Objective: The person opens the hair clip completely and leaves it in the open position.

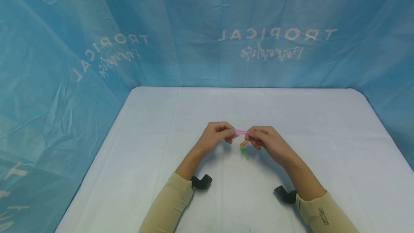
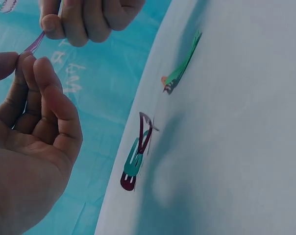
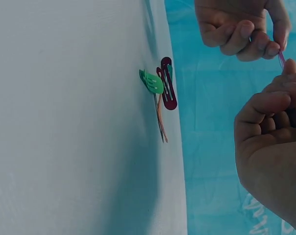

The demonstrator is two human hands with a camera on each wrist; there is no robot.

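A slim pink piece [image 1: 240, 132] spans the small gap between the two hands above the white desk [image 1: 258, 211], the left hand [image 1: 220, 131] pinching one end between thumb and bent fingers, the right hand [image 1: 263, 136] pinching the other. Just below them on the desk lie a green clip [image 3: 154, 83] with orange beside it and a maroon-and-teal clip pair [image 2: 134, 164], near each other; beyond hangs a blue sheet [image 1: 194, 46] with mirrored lettering.
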